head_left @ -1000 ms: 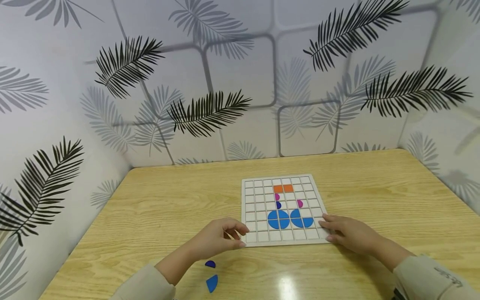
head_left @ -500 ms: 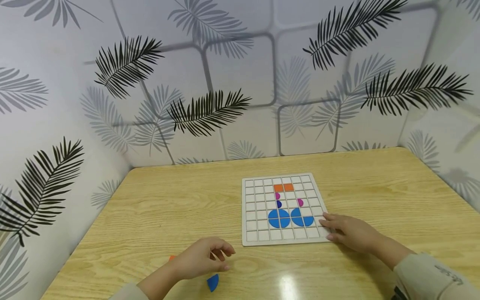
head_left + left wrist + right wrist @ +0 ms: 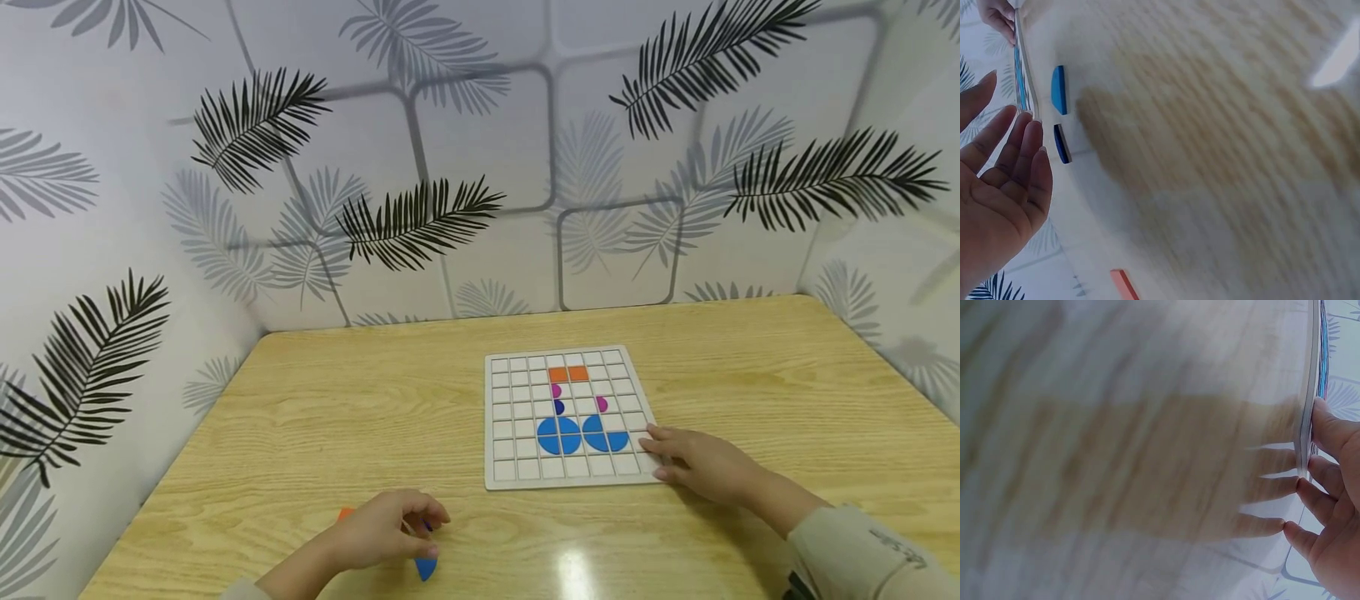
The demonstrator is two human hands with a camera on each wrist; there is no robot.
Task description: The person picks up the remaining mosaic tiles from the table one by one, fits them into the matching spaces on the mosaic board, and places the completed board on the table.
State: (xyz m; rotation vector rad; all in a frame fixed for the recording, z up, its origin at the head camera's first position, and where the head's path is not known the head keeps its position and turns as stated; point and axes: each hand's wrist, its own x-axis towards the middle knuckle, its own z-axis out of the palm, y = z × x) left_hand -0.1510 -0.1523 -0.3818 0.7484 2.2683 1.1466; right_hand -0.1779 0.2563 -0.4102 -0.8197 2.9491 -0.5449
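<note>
A white grid board (image 3: 504, 472) lies on the table, bearing two orange squares (image 3: 558, 375), magenta and dark blue half-circles, and light blue quarter-circles forming one full disc and a partial one. The fingertips of my right hand (image 3: 701, 471) rest at its right edge near the lower corner. To the board's lower left, my left hand (image 3: 386, 531) hovers with loosely bent fingers over two loose pieces. One is a dark blue half-circle (image 3: 1062, 144), mostly hidden by the fingers in the head view; the other is a light blue quarter-circle (image 3: 426, 568). Nothing shows in the left hand's grasp.
An orange piece (image 3: 346, 512) lies on the wooden table (image 3: 360, 400), partly behind the left forearm. Leaf-patterned wall covering (image 3: 487, 275) rises beyond the table's back edge and on both sides. A glare spot shows near the front.
My left hand has left the board's left edge and moved down and left over the loose blue pieces. The right hand stays at the board's right edge.
</note>
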